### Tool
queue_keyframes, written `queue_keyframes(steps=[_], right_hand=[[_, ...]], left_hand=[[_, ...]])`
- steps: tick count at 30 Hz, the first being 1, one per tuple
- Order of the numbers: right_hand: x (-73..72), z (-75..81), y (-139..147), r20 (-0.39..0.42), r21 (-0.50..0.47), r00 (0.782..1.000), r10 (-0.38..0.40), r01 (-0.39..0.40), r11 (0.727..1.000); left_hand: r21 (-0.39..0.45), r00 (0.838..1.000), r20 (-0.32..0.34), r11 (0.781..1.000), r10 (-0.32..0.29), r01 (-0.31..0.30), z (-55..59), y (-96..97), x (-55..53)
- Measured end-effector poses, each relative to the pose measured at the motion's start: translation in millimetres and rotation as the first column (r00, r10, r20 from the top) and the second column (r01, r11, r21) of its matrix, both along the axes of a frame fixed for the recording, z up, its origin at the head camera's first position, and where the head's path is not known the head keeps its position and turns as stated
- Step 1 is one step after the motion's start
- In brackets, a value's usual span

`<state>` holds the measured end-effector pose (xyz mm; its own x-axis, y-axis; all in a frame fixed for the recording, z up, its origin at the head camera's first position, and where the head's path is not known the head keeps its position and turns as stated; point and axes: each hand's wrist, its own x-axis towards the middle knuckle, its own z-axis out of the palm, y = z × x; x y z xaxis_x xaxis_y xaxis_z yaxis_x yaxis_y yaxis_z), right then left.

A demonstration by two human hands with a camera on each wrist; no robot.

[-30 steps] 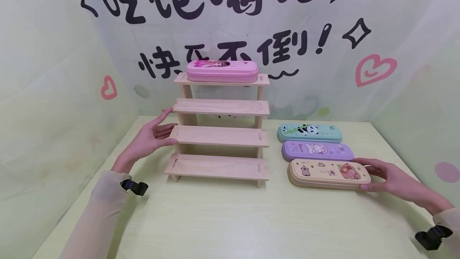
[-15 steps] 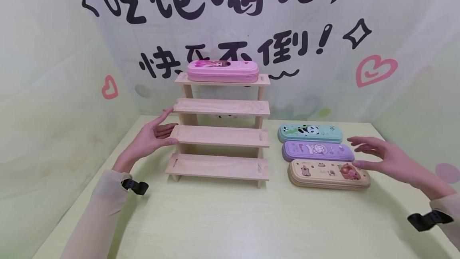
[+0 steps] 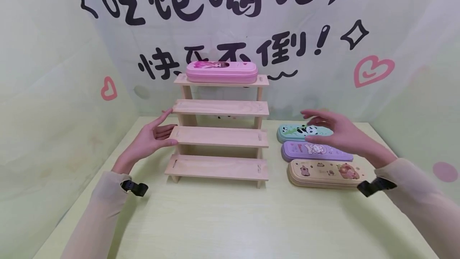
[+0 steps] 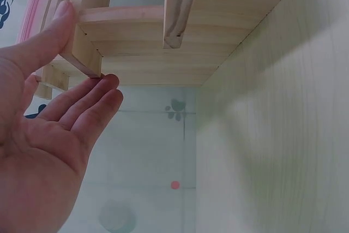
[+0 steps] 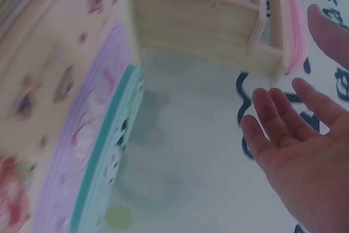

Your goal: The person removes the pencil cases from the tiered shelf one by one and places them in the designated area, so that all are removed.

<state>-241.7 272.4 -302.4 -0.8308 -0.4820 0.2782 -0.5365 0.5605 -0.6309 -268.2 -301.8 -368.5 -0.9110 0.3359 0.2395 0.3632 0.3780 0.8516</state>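
A four-tier wooden step rack (image 3: 219,135) stands on the table, with a pink pencil case (image 3: 223,75) lying on its top tier. My left hand (image 3: 145,141) rests against the rack's left end; the left wrist view shows thumb (image 4: 62,23) and fingertips touching a shelf end. To the right lie three pencil cases in a column: teal with a panda (image 3: 287,133), purple (image 3: 291,151) and cream (image 3: 316,175). My right hand (image 3: 341,131) holds nothing and hovers over the teal case, fingers apart, partly covering the teal and purple cases.
Behind the rack hangs a white cloth backdrop (image 3: 316,95) with large black lettering and pink hearts. Cloth walls close in both sides of the pale wooden table (image 3: 223,219). Black camera straps circle both wrists.
My right hand has let go of the cream case's right end, risen, and moved left and back over the teal case. My left hand stays at the rack.
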Motion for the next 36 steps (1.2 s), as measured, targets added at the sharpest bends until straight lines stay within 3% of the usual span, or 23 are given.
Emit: queue_keyframes(steps=[7, 16, 31, 36], right_hand=[[-21.3, 18.8, -42.1, 0.037, -0.059, 0.999, 0.016, -0.013, 0.998], [-48.5, 33.4, -66.6, 0.028, -0.141, 0.999, 0.044, -0.039, 0.989], [-100.6, 61.5, -103.2, 0.048, -0.139, 0.999, -0.013, 0.019, 0.99], [-117.3, 73.7, -116.9, 0.076, -0.092, 0.996, -0.043, 0.05, 0.994]], left_hand=[[0.006, 1.0, -0.002, 1.0, -0.003, 0.003, -2.1, -1.3, -1.2], [-0.002, 1.0, 0.003, 1.0, 0.0, 0.0, -2.6, -2.1, -1.3], [0.006, 1.0, 0.019, 1.0, 0.006, -0.006, -0.5, -1.9, 1.8], [0.007, 1.0, 0.019, 1.0, 0.003, -0.003, -0.4, -1.2, 1.9]])
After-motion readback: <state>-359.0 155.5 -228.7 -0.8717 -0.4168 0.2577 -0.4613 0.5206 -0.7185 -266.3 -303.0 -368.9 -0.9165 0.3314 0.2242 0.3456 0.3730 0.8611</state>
